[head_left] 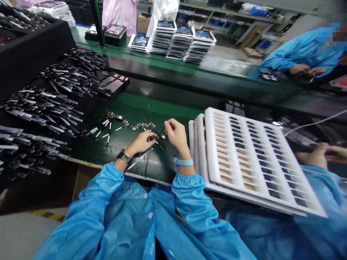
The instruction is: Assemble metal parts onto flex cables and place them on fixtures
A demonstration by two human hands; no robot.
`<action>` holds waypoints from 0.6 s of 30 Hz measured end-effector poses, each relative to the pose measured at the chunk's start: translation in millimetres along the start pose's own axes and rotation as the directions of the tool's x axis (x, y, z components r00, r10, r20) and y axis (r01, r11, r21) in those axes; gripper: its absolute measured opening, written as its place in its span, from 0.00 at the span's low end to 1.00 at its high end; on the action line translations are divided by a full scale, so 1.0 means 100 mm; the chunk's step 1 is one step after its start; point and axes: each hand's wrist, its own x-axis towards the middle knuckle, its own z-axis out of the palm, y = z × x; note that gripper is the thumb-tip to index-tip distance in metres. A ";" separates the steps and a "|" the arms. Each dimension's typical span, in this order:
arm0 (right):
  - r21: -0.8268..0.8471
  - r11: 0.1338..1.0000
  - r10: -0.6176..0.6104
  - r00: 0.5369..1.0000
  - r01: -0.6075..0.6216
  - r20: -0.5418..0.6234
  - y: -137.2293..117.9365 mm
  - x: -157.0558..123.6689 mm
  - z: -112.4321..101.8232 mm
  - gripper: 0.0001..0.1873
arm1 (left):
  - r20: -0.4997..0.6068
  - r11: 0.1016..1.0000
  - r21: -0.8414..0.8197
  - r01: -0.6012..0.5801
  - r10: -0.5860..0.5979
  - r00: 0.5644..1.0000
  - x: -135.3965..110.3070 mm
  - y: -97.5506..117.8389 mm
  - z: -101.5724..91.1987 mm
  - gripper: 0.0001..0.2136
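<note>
My left hand (142, 142) and my right hand (176, 134) meet over the green bench mat (127, 108), both in blue sleeves. Both pinch a thin black flex-cable part (159, 133) between their fingertips. A watch sits on my left wrist and a light blue band on my right. More small flex parts (108, 127) lie scattered on the mat just left of my hands, some with white tabs. A few strips lie under my left wrist.
Stacked white trays (252, 159) with rows of slots sit right of my hands. Black racks of flex cables (48, 104) fill the left. Stacks of trays (184, 41) stand on the far conveyor. Other people in blue work at the right.
</note>
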 end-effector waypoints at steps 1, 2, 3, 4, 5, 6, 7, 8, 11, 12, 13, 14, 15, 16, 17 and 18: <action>0.012 1.000 0.006 1.000 -0.006 -0.012 0.03 -0.01 0.00 0.18 | -0.002 0.999 -0.032 0.013 -0.013 1.000 0.01 -0.01 -0.01 0.10; 0.023 1.000 0.014 1.000 -0.013 -0.021 0.05 -0.02 0.00 0.19 | -0.006 0.998 -0.060 0.025 -0.025 1.000 0.01 -0.01 -0.02 0.10; 0.035 0.999 0.023 0.999 -0.022 -0.028 0.07 -0.03 0.01 0.19 | -0.011 0.995 -0.088 0.035 -0.036 0.999 0.01 -0.02 -0.02 0.09; 0.052 0.998 0.034 0.999 -0.033 -0.033 0.09 -0.04 0.01 0.20 | -0.015 0.992 -0.114 0.044 -0.046 0.999 0.01 -0.03 -0.03 0.09; 0.072 0.996 0.047 0.998 -0.044 -0.035 0.11 -0.04 0.01 0.20 | -0.017 0.990 -0.136 0.050 -0.053 0.998 0.02 -0.04 -0.04 0.08; 0.095 0.994 0.059 0.998 -0.055 -0.036 0.13 -0.05 0.01 0.21 | -0.016 0.987 -0.152 0.052 -0.055 0.998 0.02 -0.04 -0.05 0.08; 0.120 0.991 0.070 0.997 -0.065 -0.039 0.14 -0.06 0.02 0.21 | -0.015 0.985 -0.166 0.051 -0.054 0.998 0.02 -0.05 -0.06 0.08; 0.144 0.987 0.079 0.996 -0.072 -0.042 0.14 -0.06 0.02 0.22 | -0.010 0.983 -0.176 0.048 -0.050 0.999 0.02 -0.06 -0.07 0.08; 0.206 0.975 0.095 0.994 -0.082 -0.052 0.15 -0.08 0.03 0.23 | 0.011 0.981 -0.192 0.040 -0.038 0.999 0.02 -0.08 -0.10 0.09; 0.220 0.972 0.096 0.994 -0.082 -0.052 0.14 -0.08 0.03 0.23 | 0.018 0.980 -0.192 0.040 -0.037 0.999 0.02 -0.08 -0.11 0.09; 0.231 0.970 0.094 0.994 -0.080 -0.051 0.13 -0.08 0.03 0.24 | 0.024 0.981 -0.191 0.040 -0.036 0.999 0.02 -0.09 -0.12 0.09; 0.239 0.968 0.089 0.995 -0.075 -0.049 0.12 -0.09 0.03 0.24 | 0.027 0.981 -0.188 0.038 -0.033 0.999 0.02 -0.10 -0.13 0.09; 0.244 0.967 0.082 0.996 -0.068 -0.048 0.11 -0.09 0.03 0.23 | 0.025 0.982 -0.184 0.034 -0.030 0.999 0.02 -0.11 -0.14 0.09; 0.246 0.967 0.073 0.996 -0.059 -0.046 0.10 -0.09 0.03 0.23 | 0.022 0.984 -0.178 0.029 -0.025 0.999 0.02 -0.12 -0.15 0.09; 0.246 0.968 0.065 0.997 -0.052 -0.044 0.08 -0.09 0.03 0.23 | 0.018 0.985 -0.174 0.024 -0.021 1.000 0.03 -0.13 -0.16 0.09; 0.243 0.969 0.057 0.998 -0.045 -0.041 0.06 -0.09 0.03 0.23 | 0.015 0.985 -0.172 0.021 -0.019 1.000 0.03 -0.13 -0.16 0.09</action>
